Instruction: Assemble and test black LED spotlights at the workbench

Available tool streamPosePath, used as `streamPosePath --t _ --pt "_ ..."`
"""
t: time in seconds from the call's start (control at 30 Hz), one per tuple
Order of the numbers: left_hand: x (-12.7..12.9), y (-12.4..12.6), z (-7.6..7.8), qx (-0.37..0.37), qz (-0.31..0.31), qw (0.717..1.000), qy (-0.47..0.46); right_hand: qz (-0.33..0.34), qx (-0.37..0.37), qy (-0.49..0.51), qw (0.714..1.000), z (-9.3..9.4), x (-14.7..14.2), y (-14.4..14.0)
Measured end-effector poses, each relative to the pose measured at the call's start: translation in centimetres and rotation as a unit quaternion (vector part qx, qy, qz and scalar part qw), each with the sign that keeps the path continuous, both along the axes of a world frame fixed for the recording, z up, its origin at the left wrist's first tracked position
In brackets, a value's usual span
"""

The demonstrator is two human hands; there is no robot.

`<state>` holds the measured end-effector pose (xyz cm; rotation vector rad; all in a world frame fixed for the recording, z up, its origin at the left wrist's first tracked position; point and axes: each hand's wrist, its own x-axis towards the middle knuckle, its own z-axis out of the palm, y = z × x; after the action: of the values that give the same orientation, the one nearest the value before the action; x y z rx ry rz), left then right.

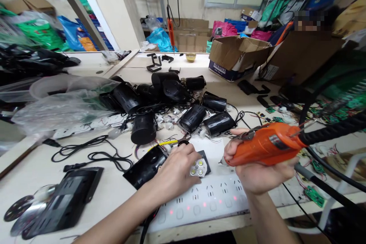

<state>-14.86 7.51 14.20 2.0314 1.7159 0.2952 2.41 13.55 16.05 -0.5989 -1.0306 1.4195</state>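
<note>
My right hand is wrapped round an orange electric screwdriver, its tip pointing left. The tip is close to a white LED module with several yellowish LEDs but apart from it. Thumb and fingers of my left hand are closed on the module, which has a dark square piece behind it. Left of that hand lies an open black housing, partly covered by my fingers. A yellow-handled tool rests just beyond the hand. Below both hands runs a white power strip with lit red lights.
Several black cylindrical housings with cables and small white parts fill the middle. At the left are a black cable and a flat black casing. Green circuit boards lie right. Behind stand a cardboard box and a person.
</note>
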Motion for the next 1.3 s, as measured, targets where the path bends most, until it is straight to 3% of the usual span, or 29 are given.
streamPosePath --t 0.33,0.53,0.7,1.3 --pt "0.2 0.4 0.1 -0.012 0.014 1.0 0.006 0.018 -0.009 -0.032 0.999 0.8 0.1 -0.2" --pt "0.3 0.3 -0.1 -0.013 0.017 1.0 -0.003 -0.011 0.001 -0.004 1.0 0.1 -0.3 0.0" --pt "0.0 0.3 -0.1 -0.013 0.02 1.0 -0.02 0.008 0.004 0.012 1.0 -0.4 -0.4 0.1" --pt "-0.3 0.6 -0.3 -0.039 0.051 0.995 -0.078 0.014 0.012 0.018 1.0 -0.1 -1.1 0.0"
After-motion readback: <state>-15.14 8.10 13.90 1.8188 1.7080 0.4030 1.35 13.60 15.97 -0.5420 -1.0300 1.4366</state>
